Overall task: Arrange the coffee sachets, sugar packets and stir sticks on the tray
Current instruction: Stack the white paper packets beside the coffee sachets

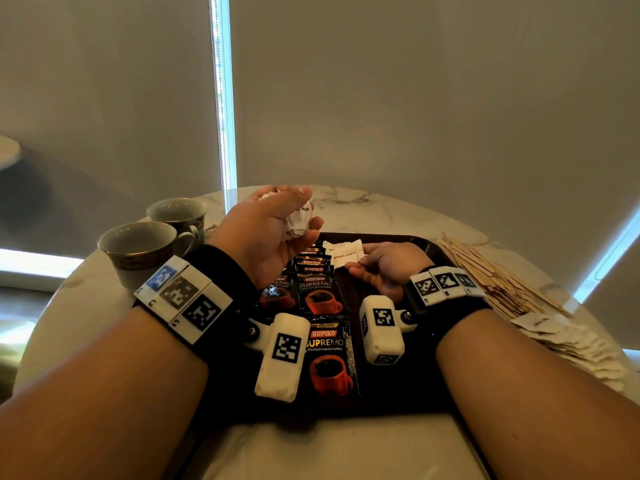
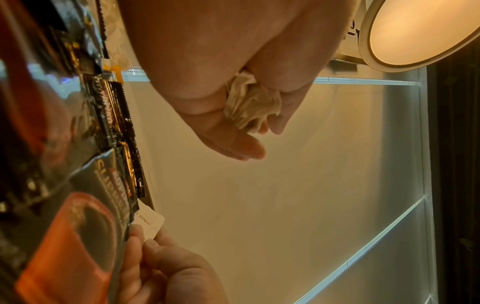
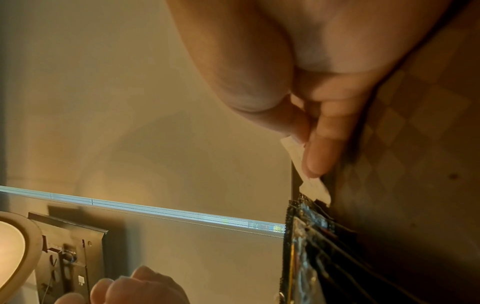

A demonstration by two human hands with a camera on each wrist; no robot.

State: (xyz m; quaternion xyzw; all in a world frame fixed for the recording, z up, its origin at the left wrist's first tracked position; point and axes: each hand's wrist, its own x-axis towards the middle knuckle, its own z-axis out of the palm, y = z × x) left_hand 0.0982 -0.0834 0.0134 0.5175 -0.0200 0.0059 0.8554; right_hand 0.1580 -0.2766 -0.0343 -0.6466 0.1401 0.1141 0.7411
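1. Right now the right hand (image 1: 379, 268) pinches a sugar packet (image 1: 344, 255) at the tray's (image 1: 429, 245) twelve o'clock, beside the coffee sachets (image 1: 317, 292)
2. Left hand (image 1: 268, 233) grips a bunch of packets (image 1: 299, 220) (crumpled)
3. Lay it flat, edges square, before letting go

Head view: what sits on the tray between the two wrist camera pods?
A Kopiko Supremo coffee sachet lies flat on the tray, between the left pod and the right pod. More sachets run in a row beyond it. The head view shows this.
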